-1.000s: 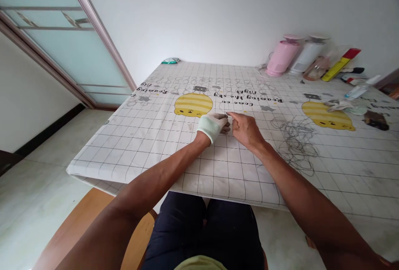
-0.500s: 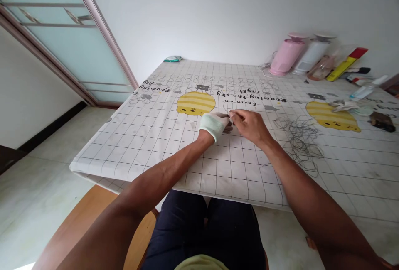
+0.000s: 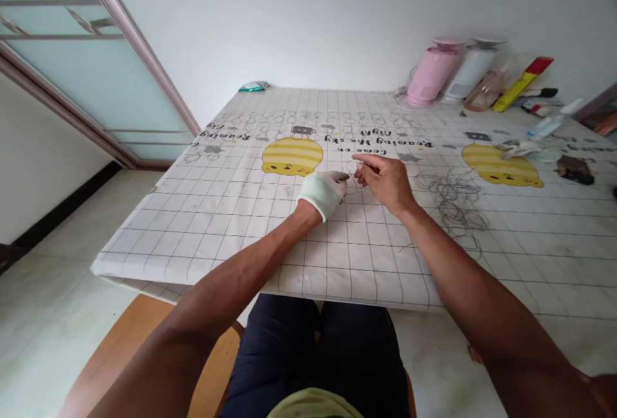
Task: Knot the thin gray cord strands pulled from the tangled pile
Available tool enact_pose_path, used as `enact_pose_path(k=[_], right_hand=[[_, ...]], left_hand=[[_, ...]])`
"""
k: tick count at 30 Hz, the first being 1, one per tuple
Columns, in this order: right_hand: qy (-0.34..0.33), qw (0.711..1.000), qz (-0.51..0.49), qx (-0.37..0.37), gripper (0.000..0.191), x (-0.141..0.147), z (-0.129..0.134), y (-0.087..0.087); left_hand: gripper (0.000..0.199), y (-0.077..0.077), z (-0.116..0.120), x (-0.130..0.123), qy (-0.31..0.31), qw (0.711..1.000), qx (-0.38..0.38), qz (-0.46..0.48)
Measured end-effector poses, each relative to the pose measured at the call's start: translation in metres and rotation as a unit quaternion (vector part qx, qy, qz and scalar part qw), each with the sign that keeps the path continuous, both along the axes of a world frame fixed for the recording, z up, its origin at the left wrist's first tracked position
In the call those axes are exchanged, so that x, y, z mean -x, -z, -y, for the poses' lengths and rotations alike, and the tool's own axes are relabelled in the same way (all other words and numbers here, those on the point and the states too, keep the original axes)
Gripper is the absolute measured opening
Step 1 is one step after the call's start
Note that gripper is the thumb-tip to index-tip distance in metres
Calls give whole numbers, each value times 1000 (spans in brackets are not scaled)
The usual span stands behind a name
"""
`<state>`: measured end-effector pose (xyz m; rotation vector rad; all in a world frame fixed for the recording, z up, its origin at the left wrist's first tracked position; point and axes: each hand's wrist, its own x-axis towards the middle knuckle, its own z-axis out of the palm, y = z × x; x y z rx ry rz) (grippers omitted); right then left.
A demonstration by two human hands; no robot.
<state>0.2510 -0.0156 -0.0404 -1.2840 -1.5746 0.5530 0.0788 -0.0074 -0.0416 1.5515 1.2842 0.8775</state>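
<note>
My left hand [image 3: 324,193], in a pale green and white glove with dark fingertips, is closed over the table, pinching a thin dark wire [image 3: 351,191] that loops between the two hands. Bare and a little to the right, my right hand [image 3: 385,180] has its index finger stretched out toward the left, the other fingers curled at the wire; the finer contact is too small to make out. Beside my right forearm lies a loose tangle of thin wire [image 3: 456,202]. Rows of small wire loops [image 3: 308,119] lie toward the back of the table.
The checked tablecloth [image 3: 216,231] carries yellow bear prints. Pink [image 3: 432,74] and white [image 3: 470,74] cylinders, a yellow and red box [image 3: 523,85], a clear bottle [image 3: 556,119], a cloth [image 3: 527,150] and a dark brown object [image 3: 575,169] are at the right. A green packet [image 3: 253,86] lies at the back left.
My hands have moved slightly apart. My right index finger has stretched out from a pinch, and the view has shifted slightly to the right.
</note>
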Motion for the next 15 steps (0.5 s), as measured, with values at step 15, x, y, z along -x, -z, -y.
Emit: enact_pose_path(k=[15], right_hand=[[34,999,12,-26,28,1,0,5]], left_hand=[[19,0,-9,10,6,999,-47,-8]])
